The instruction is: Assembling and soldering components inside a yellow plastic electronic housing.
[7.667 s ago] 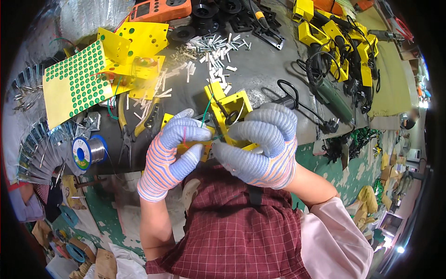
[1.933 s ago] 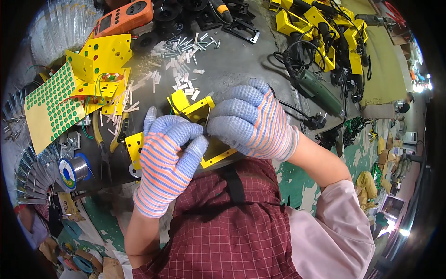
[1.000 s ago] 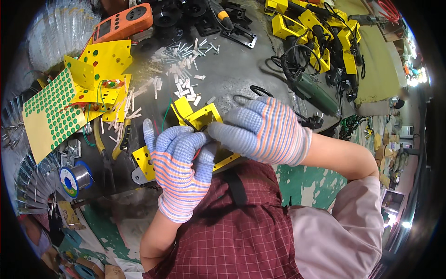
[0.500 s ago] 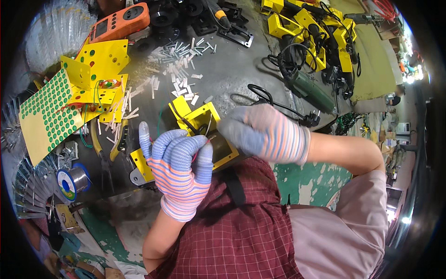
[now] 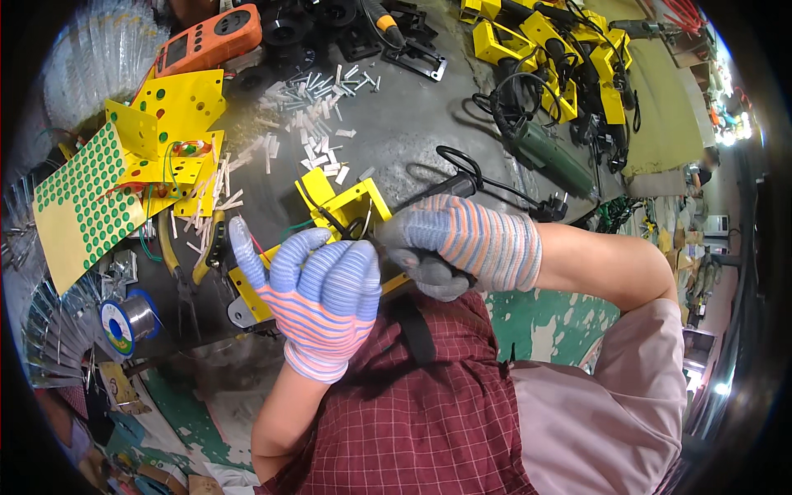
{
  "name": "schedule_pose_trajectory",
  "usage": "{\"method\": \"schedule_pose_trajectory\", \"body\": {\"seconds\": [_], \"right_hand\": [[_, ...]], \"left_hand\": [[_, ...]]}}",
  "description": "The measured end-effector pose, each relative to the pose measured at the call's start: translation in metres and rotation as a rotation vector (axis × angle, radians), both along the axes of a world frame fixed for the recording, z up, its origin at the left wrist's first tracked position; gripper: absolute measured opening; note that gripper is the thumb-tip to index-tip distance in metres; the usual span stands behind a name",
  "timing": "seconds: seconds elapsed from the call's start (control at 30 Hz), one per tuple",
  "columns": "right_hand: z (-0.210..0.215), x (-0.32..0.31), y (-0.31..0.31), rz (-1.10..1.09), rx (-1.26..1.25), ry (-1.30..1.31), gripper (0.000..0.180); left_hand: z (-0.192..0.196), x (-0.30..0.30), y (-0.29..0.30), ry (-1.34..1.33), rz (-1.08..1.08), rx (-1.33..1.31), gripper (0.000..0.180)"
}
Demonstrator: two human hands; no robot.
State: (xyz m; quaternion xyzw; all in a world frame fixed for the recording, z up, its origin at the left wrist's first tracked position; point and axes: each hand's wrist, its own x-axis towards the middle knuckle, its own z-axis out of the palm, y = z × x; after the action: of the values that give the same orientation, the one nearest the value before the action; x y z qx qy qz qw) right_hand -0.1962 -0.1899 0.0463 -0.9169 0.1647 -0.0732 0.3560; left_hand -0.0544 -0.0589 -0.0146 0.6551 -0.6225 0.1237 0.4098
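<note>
Two gloved hands meet over the yellow bracket (image 5: 342, 206) at the bench's (image 5: 412, 140) near edge. Our left hand (image 5: 323, 289) curls around its lower side; our right hand (image 5: 458, 243) grips a dark corded tool (image 5: 450, 188) against its wiring. We judge the joining step underway; next calls for steady holding.

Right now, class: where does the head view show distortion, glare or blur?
Head view: fisheye bends the bench edges near the black rim; lamps glare at the far right; the gloved left hand, right hand and yellow bracket stay sharp at centre.
</note>
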Motion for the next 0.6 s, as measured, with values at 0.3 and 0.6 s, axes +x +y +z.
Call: {"method": "schedule_pose_trajectory", "body": {"seconds": [0.3,0.6], "right_hand": [[-0.014,-0.001,-0.006,0.146,-0.696,-0.170,0.023],[-0.007,0.006,0.001,0.072,-0.080,-0.033,0.014]], "left_hand": [[0.000,0.005,0.001,0.230,-0.044,0.090,0.013],[0.002,0.002,0.006,-0.141,0.031,0.112,0.018]]}}
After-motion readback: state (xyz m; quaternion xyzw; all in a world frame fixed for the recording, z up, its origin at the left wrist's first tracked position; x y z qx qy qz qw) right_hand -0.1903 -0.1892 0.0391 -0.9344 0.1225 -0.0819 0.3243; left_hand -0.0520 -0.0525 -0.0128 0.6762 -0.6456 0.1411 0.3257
